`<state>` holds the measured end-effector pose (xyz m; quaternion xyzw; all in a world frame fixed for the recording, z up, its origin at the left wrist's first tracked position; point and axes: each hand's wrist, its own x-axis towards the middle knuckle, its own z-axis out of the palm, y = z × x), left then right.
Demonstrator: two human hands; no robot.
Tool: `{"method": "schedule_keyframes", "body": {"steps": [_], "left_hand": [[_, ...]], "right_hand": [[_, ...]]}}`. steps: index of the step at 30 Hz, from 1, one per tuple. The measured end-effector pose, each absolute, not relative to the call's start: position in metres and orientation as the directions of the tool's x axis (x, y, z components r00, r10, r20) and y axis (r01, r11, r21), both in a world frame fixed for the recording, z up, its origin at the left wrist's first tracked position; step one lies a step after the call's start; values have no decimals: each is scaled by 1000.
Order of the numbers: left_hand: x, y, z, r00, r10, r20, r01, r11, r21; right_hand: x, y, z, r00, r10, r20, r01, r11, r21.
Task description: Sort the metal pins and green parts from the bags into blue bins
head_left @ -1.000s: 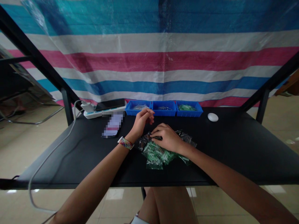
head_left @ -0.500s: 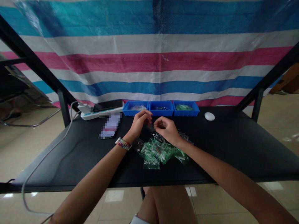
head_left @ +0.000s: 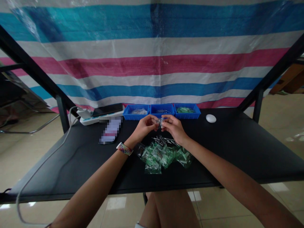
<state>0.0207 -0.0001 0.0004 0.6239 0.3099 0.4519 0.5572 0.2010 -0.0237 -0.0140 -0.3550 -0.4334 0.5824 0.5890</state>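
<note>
Between my two hands is a small clear plastic bag (head_left: 161, 123), pinched from both sides just in front of the blue bins. My left hand (head_left: 146, 125), a colourful band on its wrist, closes on the bag's left side. On the other side my right hand (head_left: 175, 127) grips it with thumb and fingers. What the bag contains is too small to make out. Below the hands lie loose metal screws or nails (head_left: 162, 140). Nearer to me is a pile of filled clear bags (head_left: 158, 155) with green pieces and metal pins inside.
Three blue bins (head_left: 136, 116) stand in a row at the back, holding clear bags, metal pins and green pieces. To the left are a power strip (head_left: 102, 117) with a dark phone on it and another phone (head_left: 110, 130). A white oval object (head_left: 211, 118) lies right.
My hands have come together on the clear bag, and the right hand has moved up and away from the loose metal pieces, which now show more fully.
</note>
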Motion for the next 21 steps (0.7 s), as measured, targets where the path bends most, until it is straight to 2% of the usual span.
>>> {"method": "schedule_keyframes", "body": {"steps": [8,16,21], "left_hand": [[21,-2,3,397,889,229,-139,-189,972],[19,-3,-1,451,890,66,-86,-30,996],[20,-6,3,508,858,71,-50,-53,997]], "right_hand": [[201,-25,-14,-72,988,139,-272,114,-955],[208,-25,-8,7,941,338,-147,335,-931],[210,-27,-10,-14,874,486,13,486,-874]]}}
